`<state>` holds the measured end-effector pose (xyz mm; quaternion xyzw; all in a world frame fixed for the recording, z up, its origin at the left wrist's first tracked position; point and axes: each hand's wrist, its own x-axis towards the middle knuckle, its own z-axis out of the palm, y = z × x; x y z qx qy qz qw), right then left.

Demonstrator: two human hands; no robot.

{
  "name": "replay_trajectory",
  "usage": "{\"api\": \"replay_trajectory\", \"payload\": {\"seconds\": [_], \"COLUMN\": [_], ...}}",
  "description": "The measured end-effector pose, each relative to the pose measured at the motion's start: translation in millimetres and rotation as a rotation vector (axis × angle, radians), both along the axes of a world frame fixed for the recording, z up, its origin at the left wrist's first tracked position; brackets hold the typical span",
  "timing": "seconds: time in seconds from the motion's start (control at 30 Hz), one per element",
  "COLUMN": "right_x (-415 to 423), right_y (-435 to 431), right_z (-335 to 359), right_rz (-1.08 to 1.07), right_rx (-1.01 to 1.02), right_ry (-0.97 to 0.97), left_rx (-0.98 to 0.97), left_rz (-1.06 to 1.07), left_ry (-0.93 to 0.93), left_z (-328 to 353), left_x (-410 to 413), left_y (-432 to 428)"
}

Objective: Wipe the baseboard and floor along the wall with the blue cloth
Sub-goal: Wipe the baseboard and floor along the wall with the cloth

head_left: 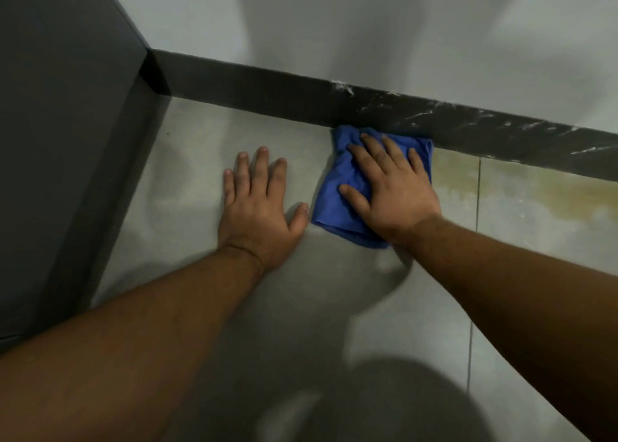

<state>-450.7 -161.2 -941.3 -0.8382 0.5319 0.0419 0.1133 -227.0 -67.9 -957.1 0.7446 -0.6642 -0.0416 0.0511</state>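
The blue cloth (337, 190) lies folded on the grey tiled floor (187, 187), its far edge touching the dark baseboard (254, 90). My right hand (391, 187) presses flat on the cloth with fingers spread, pointing toward the wall. My left hand (259, 207) rests flat on the bare floor just left of the cloth, fingers apart, holding nothing. White streaks and dust mark the baseboard to the right of the cloth. A yellowish stain (521, 194) spreads over the floor along the wall to the right.
A dark grey panel (60, 140) stands at the left and meets the baseboard in a corner. The light wall (334, 23) rises behind. A tile joint (476, 241) runs toward me on the right.
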Motion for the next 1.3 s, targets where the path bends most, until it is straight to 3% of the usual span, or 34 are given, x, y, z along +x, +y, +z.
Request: {"api": "replay_trajectory", "payload": {"seconds": [0.27,0.57,0.87,1.17,1.3], "right_x": [-21,-7,-44,6,41], "right_y": [48,2,40,4,-23], "right_z": [2,2,6,13,7], "right_rz": [-0.1,0.101,-0.227,0.131,0.176], "right_rx": [0.003,0.033,0.026,0.134,0.127], "right_ry": [0.013,-0.013,-0.082,-0.054,-0.09], "left_rx": [0.097,0.035,0.023,-0.074,-0.114], "left_rz": [0.041,0.03,0.014,0.081,0.106], "left_ry": [0.025,0.106,0.118,0.343,0.406], "left_z": [12,11,7,19,19], "left_x": [-10,-52,-49,-49,-47], "left_y": [-14,-52,-51,-48,-51]}}
